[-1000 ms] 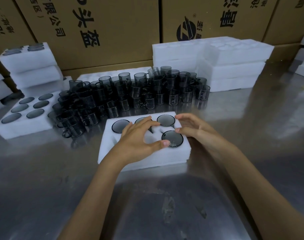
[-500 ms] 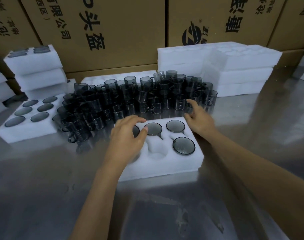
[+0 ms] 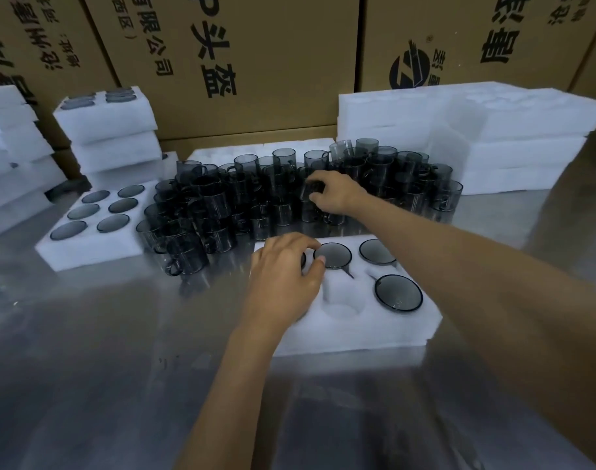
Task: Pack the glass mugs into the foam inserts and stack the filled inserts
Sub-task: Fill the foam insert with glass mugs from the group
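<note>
Behind our bench [image 3: 86, 385], cardboard boxes [image 3: 255, 62] read "头盔" and "有限公司". Smoky grey glass mugs [image 3: 222, 198] crowd the far middle; our right hand [image 3: 335, 195] curls its fingers round one. Our left hand [image 3: 283, 283] rests, fingers relaxed, on the near white foam insert [image 3: 374, 330].

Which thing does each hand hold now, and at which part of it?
The right hand grips a smoky grey glass mug in the cluster, by its upper body near the rim. The left hand rests on the white foam insert, holding nothing.
</note>
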{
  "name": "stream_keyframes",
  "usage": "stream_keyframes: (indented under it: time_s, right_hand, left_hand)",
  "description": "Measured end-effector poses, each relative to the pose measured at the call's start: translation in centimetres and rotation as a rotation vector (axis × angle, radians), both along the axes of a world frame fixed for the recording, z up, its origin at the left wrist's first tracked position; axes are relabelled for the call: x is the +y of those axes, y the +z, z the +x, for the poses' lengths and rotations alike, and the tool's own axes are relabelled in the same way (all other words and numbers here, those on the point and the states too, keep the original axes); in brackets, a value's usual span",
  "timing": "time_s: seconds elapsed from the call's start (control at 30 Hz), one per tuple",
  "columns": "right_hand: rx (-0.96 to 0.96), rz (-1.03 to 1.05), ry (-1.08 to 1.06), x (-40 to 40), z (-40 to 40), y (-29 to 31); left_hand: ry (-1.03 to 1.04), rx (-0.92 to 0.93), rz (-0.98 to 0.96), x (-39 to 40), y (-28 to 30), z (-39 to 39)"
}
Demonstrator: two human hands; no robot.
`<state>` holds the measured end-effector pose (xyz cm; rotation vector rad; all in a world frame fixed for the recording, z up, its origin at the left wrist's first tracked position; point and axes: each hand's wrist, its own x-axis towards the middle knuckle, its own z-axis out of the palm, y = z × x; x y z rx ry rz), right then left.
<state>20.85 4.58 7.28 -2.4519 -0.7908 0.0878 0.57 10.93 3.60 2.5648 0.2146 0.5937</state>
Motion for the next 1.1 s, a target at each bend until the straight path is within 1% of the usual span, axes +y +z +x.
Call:
stream_keyframes:
  time_s: [0.1, 0.17, 0.27, 0.37, 0.43, 0.5, 0.57, 0.63, 0.7, 0.77, 0.9, 1.0, 1.1]
  right_hand:
    - [-0.128, 0.022, -0.113, 0.4, -0.4, -1.1]
    - [-0.208, 0.04, -0.126, 0.0, -1.0, -1.2]
    - [-0.388, 0.045, -0.07, -1.8, -2.5, -0.5]
    - [-0.549, 0.069, 0.002, -4.6, -5.0, 0.2]
    - [-0.619, 0.112, 0.053, -6.4, -7.1, 0.2]
    - [-0.634, 0.136, 0.117, -7.9, -9.2, -0.1]
    - [-0.584, 0.157, 0.162, -9.1, -11.0, -0.7]
    - [-0.453, 0.231, 0.146, -10.0, -12.2, -1.1]
    - [-0.337, 0.308, 0.104, -10.8, -13.0, -1.4]
    - [-0.242, 0.39, 0.101, -11.3, -13.7, -1.8]
    - [-0.001, 0.602, 0.198, -11.7, -15.3, -1.9]
    - [0.109, 0.661, 0.254, -12.0, -15.6, -1.6]
    - [0.17, 0.637, 0.253, -12.7, -15.6, -1.8]
  left_hand:
    - [-0.002, 0.01, -0.004, 0.0, 0.0, 0.0]
    - [-0.003, 0.012, -0.024, 0.1, 0.1, 0.0]
    - [0.008, -0.015, -0.145, 0.0, 0.3, 0.0]
    - [0.033, -0.117, -0.357, 0.0, 0.6, -0.1]
    - [0.056, -0.201, -0.437, 0.2, 0.8, -0.2]
    - [0.018, -0.238, -0.484, 0.2, 1.1, -0.3]
    - [-0.065, -0.22, -0.467, 0.2, 1.3, -0.4]
    - [-0.14, -0.18, -0.415, 0.0, 1.5, -0.5]
    - [-0.187, -0.142, -0.432, -0.2, 1.9, -0.7]
    - [-0.207, -0.122, -0.455, -0.4, 2.4, -0.9]
    - [-0.201, -0.098, -0.394, -0.7, 2.9, -1.3]
    - [-0.218, -0.056, -0.346, -0.8, 2.9, -1.6]
    - [-0.255, -0.005, -0.244, -1.3, 2.9, -1.6]
